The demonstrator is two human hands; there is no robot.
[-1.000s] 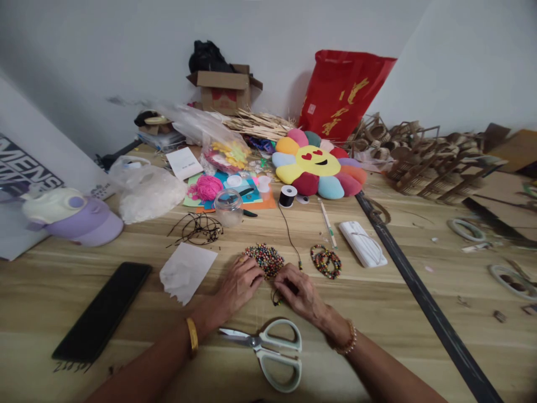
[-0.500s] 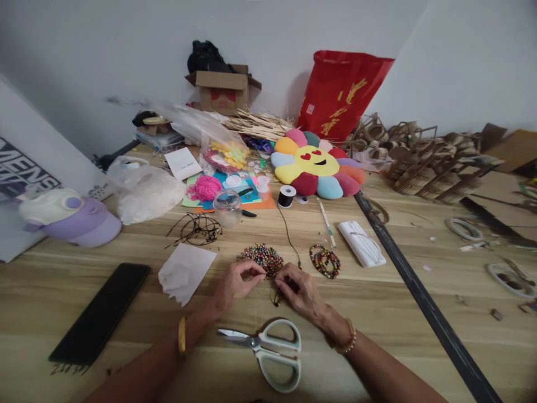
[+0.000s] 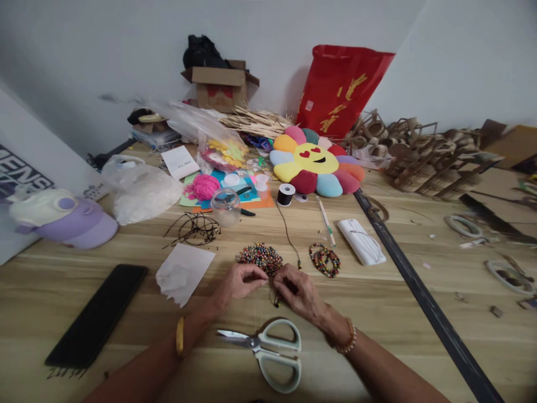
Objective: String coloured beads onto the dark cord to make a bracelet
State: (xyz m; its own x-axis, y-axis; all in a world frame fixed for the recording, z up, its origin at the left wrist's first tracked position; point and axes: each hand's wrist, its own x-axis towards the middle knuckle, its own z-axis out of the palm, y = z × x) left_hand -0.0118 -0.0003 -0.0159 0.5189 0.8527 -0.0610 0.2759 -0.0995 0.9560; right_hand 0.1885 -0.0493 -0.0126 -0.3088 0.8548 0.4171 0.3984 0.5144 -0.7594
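My left hand (image 3: 244,281) is pinched, thumb against forefinger, at the front edge of a heap of small multicoloured beads (image 3: 259,256). Whatever lies between its fingertips is too small to make out. Close beside it, my right hand (image 3: 301,290) pinches a thin black cord; a short length with a few beads (image 3: 277,301) hangs below the fingers. From a spool of black cord (image 3: 286,194) a strand runs down to behind the right hand. A coiled string of beads (image 3: 325,260) lies to the right. White-handled scissors (image 3: 264,342) rest in front, blades pointing left.
On the left lie a black phone (image 3: 98,313), torn white paper (image 3: 184,273) and black cord scraps (image 3: 197,228). Farther back are a clear jar (image 3: 225,207), pink yarn (image 3: 204,186) and a flower cushion (image 3: 316,161). A white power bank (image 3: 361,242) sits at right.
My left hand has shifted slightly right, its fingertips now nearer to the right hand. My right hand keeps its pinch and place. The whole view has tilted a little.
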